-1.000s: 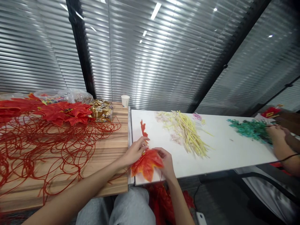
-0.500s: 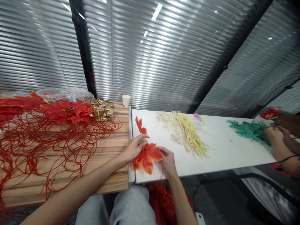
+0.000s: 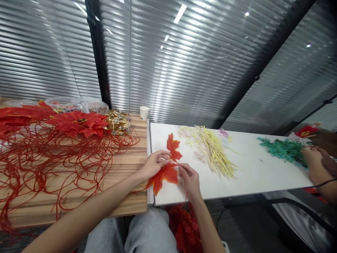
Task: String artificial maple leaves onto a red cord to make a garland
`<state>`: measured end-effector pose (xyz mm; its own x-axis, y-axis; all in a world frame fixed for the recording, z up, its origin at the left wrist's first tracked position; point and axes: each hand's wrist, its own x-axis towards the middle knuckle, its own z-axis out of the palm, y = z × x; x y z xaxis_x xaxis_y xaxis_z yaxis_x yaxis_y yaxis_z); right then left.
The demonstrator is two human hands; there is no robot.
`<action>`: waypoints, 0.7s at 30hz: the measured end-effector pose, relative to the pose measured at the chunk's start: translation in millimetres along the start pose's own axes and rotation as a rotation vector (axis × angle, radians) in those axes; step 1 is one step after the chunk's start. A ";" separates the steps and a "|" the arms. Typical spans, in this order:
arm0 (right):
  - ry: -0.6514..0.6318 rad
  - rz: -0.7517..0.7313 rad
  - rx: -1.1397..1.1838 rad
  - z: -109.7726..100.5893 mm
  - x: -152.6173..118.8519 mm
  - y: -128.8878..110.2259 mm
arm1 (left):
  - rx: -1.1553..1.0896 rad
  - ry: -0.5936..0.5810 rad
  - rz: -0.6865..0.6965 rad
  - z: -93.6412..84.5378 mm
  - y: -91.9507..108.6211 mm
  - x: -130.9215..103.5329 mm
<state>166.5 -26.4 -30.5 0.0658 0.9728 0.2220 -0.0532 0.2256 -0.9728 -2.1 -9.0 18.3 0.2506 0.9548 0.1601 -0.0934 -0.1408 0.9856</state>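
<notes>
Two orange-red artificial maple leaves lie over the left end of the white table: a smaller upper leaf (image 3: 173,147) and a larger lower leaf (image 3: 163,177). Between them, my left hand (image 3: 157,163) pinches the place where their stems meet. My right hand (image 3: 189,176), just right of the lower leaf, has thumb and fingertips closed on a thin red cord (image 3: 186,196) that hangs past the table edge. A tangle of red cords (image 3: 76,154) spreads over the wooden table on the left, below a pile of red leaves (image 3: 76,123).
Yellow strips (image 3: 216,151) lie mid-table on the white table (image 3: 247,175), with green foliage (image 3: 285,151) further right near another person's hands (image 3: 313,158). A paper cup (image 3: 144,112) and gold packets (image 3: 117,122) stand at the back. Red leaves (image 3: 184,225) hang below the edge.
The upper leaf has swung right and turned more face-up. The lower leaf has tilted leftwards. My right hand has moved off the lower leaf's edge onto the cord.
</notes>
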 end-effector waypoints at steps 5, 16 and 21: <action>-0.065 -0.026 -0.045 4.8 1.4 -2.9 | 0.007 0.069 0.000 0.1 2.8 -0.8; -0.189 0.000 -0.026 19.3 22.8 -11.3 | -0.043 0.206 -0.062 -12.6 -1.4 3.1; -0.195 0.020 0.098 34.1 37.5 0.1 | -0.014 0.228 -0.045 -15.3 0.2 1.6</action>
<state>135.0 11.9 -20.0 -0.1294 0.9667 0.2209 -0.1501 0.2012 -0.9680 -16.5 -3.5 17.9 0.0312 0.9947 0.0984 -0.1008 -0.0948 0.9904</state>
